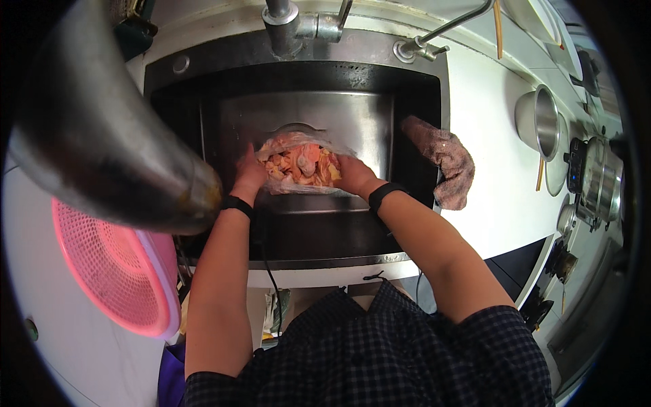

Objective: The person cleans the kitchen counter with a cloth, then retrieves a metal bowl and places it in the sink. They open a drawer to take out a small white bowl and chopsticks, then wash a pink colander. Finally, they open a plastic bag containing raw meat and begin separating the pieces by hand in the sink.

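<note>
Pieces of raw meat, perhaps cut-up poultry, fill a clear plastic bag whose mouth is spread wide. My left hand grips the bag's left side, thumb pointing up. At the opposite side, my right hand holds the bag's edge, its fingertips partly hidden by the plastic and meat. Both hands are low inside a dark-rimmed sink with a steel floor. Part of the round drain shows just behind the bag. A dark band circles each wrist.
A brown cloth hangs over the sink's right rim. Faucets rise at the back. Pink plastic baskets stand at left, below a large blurred metal object close to the camera. A steel bowl leans at right near a pot.
</note>
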{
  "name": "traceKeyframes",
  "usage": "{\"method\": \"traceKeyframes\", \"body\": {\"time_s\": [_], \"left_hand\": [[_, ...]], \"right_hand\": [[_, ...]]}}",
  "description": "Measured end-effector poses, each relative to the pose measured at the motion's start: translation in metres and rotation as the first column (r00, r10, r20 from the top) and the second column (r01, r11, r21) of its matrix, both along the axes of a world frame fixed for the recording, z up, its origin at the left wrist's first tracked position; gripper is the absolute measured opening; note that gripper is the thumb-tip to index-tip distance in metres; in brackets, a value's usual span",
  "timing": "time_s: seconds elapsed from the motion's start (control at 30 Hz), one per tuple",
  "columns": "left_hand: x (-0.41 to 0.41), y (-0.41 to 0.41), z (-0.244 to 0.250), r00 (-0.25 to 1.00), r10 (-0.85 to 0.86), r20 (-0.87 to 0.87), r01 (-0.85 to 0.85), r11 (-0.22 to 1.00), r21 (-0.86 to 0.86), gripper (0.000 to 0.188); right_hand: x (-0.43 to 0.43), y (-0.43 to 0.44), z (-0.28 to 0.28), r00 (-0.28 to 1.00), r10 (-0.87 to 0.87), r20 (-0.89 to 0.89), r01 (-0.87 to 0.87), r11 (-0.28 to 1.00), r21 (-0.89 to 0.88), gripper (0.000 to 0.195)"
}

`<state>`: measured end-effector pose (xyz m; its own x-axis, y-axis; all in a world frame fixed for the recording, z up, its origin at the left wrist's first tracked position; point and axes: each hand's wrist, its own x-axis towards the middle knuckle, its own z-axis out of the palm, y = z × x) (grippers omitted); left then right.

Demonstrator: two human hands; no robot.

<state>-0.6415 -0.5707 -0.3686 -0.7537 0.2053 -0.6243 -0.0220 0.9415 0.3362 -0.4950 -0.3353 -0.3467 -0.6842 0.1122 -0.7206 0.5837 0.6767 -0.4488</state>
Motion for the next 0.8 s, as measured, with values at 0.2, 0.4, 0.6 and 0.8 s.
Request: {"method": "traceKeyframes", "body": {"time_s": [0.2,0.4,0.6,0.8], "left_hand": [[-0.002,0.004,0.029,0.989,0.082,0.126,-0.089,0.995,0.045,0.072],[0.009,0.010,0.062,0.990,-0.091,0.110,0.066,0.974,0.218,0.051],[0.032,0.027,0.056,0.946,-0.203,0.254,0.126,0.950,0.287,0.039],[0.047,0.031,0.049,0.950,-0.182,0.252,0.111,0.956,0.272,0.036]], "right_hand": [[-0.001,0.002,-0.016,0.988,-0.152,0.021,0.153,0.980,-0.128,0.070],[-0.014,0.010,-0.002,0.952,-0.192,0.237,0.243,0.947,-0.211,0.070],[0.001,0.006,-0.054,0.967,-0.174,0.183,0.221,0.934,-0.279,0.070],[0.003,0.012,-0.040,0.868,-0.312,0.387,0.491,0.661,-0.567,0.056]]}}
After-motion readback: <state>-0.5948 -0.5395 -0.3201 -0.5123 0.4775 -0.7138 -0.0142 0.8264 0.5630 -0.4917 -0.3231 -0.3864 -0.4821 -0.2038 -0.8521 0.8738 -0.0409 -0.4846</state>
